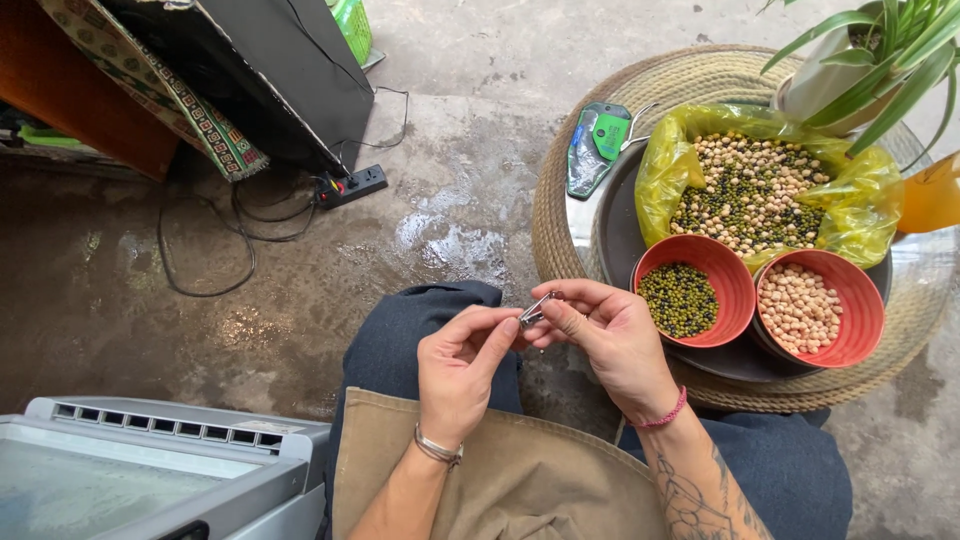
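Both my hands pinch a small metal clip (537,309), perhaps a nail clipper, above my lap: left hand (462,372) grips its lower end, right hand (610,335) its upper; its long axis tilts up-right.

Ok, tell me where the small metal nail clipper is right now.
The small metal nail clipper is at the head view's centre, pinched between the left hand and right hand, above the lap, left of the red bowls.
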